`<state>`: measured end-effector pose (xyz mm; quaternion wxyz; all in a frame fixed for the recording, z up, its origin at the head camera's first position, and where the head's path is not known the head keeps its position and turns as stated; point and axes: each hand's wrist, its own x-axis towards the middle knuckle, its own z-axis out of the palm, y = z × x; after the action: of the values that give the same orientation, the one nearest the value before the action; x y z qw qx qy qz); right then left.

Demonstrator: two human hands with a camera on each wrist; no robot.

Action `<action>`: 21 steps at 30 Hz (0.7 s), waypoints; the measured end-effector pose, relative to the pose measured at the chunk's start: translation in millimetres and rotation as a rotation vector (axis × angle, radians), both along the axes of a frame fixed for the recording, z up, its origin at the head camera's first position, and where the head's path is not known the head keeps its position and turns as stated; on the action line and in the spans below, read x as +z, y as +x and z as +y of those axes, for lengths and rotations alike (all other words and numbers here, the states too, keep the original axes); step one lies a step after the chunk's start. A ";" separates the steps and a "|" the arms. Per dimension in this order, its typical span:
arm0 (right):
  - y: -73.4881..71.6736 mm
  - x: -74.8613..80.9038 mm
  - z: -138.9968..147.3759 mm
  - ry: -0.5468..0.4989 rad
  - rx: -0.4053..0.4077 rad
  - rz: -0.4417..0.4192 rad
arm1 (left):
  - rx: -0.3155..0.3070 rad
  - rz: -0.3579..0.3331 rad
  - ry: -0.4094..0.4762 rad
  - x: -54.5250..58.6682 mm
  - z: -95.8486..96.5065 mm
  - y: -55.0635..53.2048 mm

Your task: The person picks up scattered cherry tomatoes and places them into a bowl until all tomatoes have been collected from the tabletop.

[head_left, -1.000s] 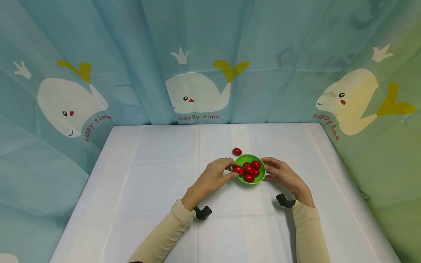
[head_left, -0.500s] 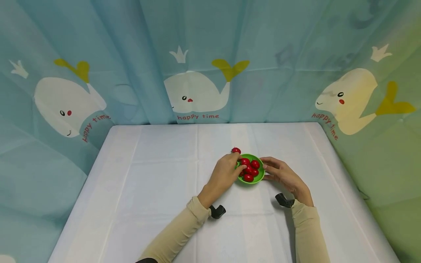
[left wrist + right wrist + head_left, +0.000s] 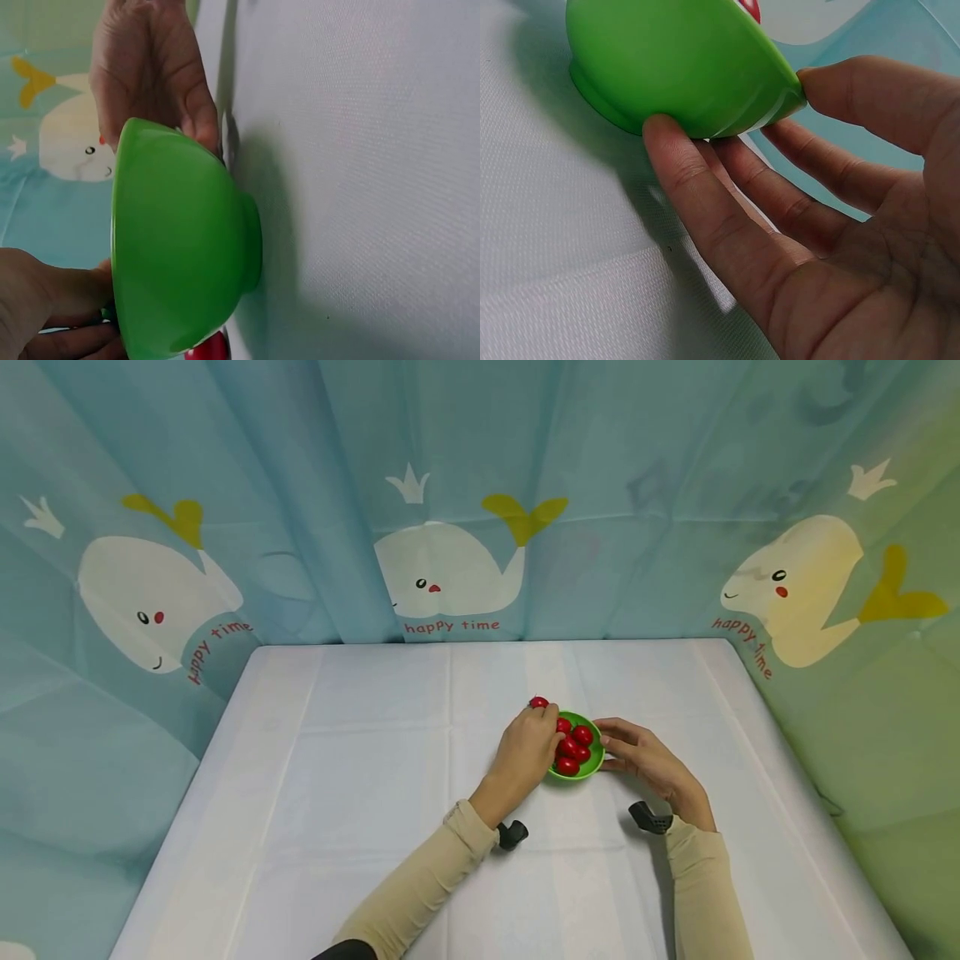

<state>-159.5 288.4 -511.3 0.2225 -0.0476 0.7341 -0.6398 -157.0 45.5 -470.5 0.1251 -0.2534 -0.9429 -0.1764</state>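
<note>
A green bowl [image 3: 573, 776] on the white-covered table holds several cherry tomatoes [image 3: 567, 767]. At its left rim is my left hand [image 3: 522, 747], thumb and fingertips reaching over the edge around a cherry tomato [image 3: 562, 725]. In the left wrist view, a bit of green stem shows between that hand's fingers [image 3: 71, 341] beside the rim. My right hand [image 3: 648, 760] holds the bowl from the right. The right wrist view has its thumb on the rim and a fingertip [image 3: 664, 131] low by the base. Beyond the left hand lies a loose cherry tomato [image 3: 538, 702], partly hidden.
A white cloth covers the table [image 3: 375, 777]. Behind and around it hangs a blue-green curtain [image 3: 637, 568] printed with whales. Black wrist cameras sit below both hands, the left one [image 3: 513, 835] close over the cloth.
The left hand has moved right and slightly away from the body, carrying its cherry tomato over the bowl's left side. The right hand and bowl have stayed put.
</note>
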 end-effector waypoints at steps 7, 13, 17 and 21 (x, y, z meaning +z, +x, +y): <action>-0.4 -0.3 -0.5 0.007 0.001 -0.009 | 0.022 0.021 -0.071 -1.7 4.2 -2.1; -0.3 -0.5 -0.1 -0.002 0.011 0.002 | 0.019 0.043 -0.102 -2.8 4.8 -2.5; -0.3 -1.2 0.7 -0.006 0.014 0.007 | 0.015 0.038 -0.124 -1.9 5.0 -3.3; 0.0 -1.2 1.2 0.001 0.012 0.002 | 0.009 0.034 -0.131 -1.7 4.7 -4.6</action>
<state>-159.6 289.6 -512.4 0.2258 -0.0528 0.7342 -0.6381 -161.6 50.3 -472.2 0.1251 -0.2596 -0.9513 -0.1091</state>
